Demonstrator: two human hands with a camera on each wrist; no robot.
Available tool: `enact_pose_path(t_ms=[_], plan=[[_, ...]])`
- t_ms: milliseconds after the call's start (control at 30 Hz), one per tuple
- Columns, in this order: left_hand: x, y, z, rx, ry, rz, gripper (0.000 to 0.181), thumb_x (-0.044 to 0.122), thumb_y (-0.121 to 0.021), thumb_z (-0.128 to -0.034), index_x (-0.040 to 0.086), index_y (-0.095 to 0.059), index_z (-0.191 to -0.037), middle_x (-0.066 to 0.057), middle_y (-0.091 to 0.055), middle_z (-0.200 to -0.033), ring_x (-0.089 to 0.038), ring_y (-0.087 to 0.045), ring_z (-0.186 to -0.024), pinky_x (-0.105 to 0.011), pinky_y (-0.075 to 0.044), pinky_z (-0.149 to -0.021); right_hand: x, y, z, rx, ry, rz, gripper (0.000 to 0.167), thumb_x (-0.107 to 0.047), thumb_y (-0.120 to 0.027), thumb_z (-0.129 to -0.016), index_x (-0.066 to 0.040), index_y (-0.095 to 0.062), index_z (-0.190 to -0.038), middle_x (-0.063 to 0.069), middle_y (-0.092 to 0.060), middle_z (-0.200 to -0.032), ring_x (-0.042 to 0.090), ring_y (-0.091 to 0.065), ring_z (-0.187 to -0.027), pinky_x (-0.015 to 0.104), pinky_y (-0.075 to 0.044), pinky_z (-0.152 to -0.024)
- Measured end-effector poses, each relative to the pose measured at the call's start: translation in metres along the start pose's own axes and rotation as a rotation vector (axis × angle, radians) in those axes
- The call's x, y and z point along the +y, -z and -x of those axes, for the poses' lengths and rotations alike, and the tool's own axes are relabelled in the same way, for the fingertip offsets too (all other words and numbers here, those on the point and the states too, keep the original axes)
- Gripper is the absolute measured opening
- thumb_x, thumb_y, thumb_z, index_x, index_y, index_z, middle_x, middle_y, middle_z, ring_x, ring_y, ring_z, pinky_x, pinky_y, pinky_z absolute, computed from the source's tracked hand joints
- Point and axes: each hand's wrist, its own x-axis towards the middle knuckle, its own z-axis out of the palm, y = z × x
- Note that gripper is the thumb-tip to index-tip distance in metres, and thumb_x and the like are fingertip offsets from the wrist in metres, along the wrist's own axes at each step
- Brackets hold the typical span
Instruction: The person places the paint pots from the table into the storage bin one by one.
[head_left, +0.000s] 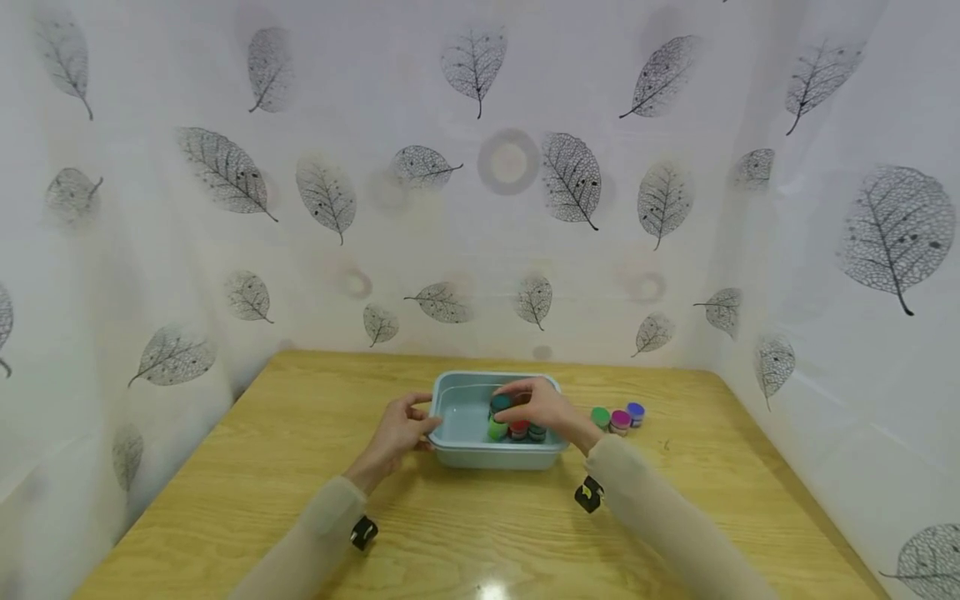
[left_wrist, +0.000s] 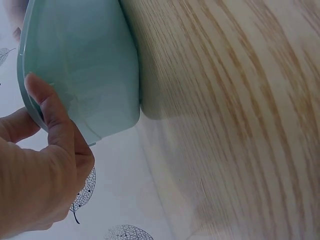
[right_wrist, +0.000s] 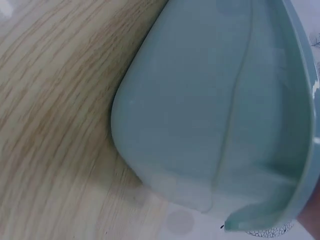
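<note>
Reaching in from the lower left on the head view, the left hand (head_left: 400,432) has the rim of a pale blue tub (head_left: 501,459) gripped at its left end, thumb over the edge. Across from it, the right hand (head_left: 542,408) arches over the tub's right side, palm down, a teal-topped jar (head_left: 500,403) pinched between thumb and fingers! That jar is inside the tub's outline, right over a light green jar (head_left: 497,431); whether they touch, I can't tell. Next along in the tub, a red jar (head_left: 518,430) and a dark jar (head_left: 537,433). Out on the wooden table (head_left: 480,533), just right of the tub: green jar (head_left: 600,418), magenta jar (head_left: 620,422), blue jar (head_left: 635,413), bunched close. Any print on them is too small to read.

Over to the left wrist: rim squeezed between thumb and fingers, index stretched along the outer wall.

Right wrist now: the tub's outer wall fills it, a sliver of hand at the right edge, its grip hidden from this angle.
</note>
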Motion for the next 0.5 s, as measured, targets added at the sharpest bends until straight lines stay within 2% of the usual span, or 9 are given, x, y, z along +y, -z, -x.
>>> enact_pose_path(t_ms=[267,333,400,500], plan=[[-0.001,0.002,0.001,-0.003,-0.009,0.000,0.048,-0.004,-0.067,-0.0874,-0.003,-0.053,-0.134,-0.012,-0.053,-0.091,-0.015,-0.061,-0.064,-0.029,-0.059,-0.053,0.000,-0.017,-0.014,0.051,-0.015,0.082,0.040,-0.026,-0.083,-0.079,-0.016,-0.072,-0.116,0.003,-0.071,-0.105,0.013,-0.064,-0.091,0.028,-0.056,-0.076],[-0.001,0.002,0.002,-0.003,-0.010,-0.002,0.048,-0.004,-0.067,-0.0874,-0.003,-0.053,-0.134,-0.012,-0.053,-0.091,-0.016,-0.061,-0.065,-0.029,-0.060,-0.053,0.001,-0.021,-0.016,0.064,-0.019,0.084,0.039,-0.025,-0.083,-0.079,-0.016,-0.073,-0.115,0.002,-0.072,-0.104,0.011,-0.064,-0.088,0.025,-0.055,-0.074],[0.000,0.001,0.003,-0.004,-0.013,-0.001,0.048,-0.004,-0.067,-0.0873,-0.003,-0.053,-0.134,-0.012,-0.052,-0.091,-0.016,-0.061,-0.065,-0.029,-0.060,-0.053,0.003,-0.023,-0.018,0.066,-0.021,0.068,0.038,-0.022,-0.083,-0.080,-0.014,-0.073,-0.115,0.003,-0.073,-0.103,0.011,-0.062,-0.078,0.026,-0.053,-0.065],[0.002,0.001,0.003,-0.002,-0.014,0.002,0.049,-0.004,-0.067,-0.0869,-0.003,-0.054,-0.134,-0.011,-0.051,-0.091,-0.016,-0.059,-0.064,-0.028,-0.059,-0.052,0.002,-0.025,-0.021,0.061,-0.015,0.046,0.038,-0.017,-0.082,-0.080,-0.010,-0.071,-0.116,0.006,-0.073,-0.104,0.010,-0.060,-0.075,0.025,-0.051,-0.061]])
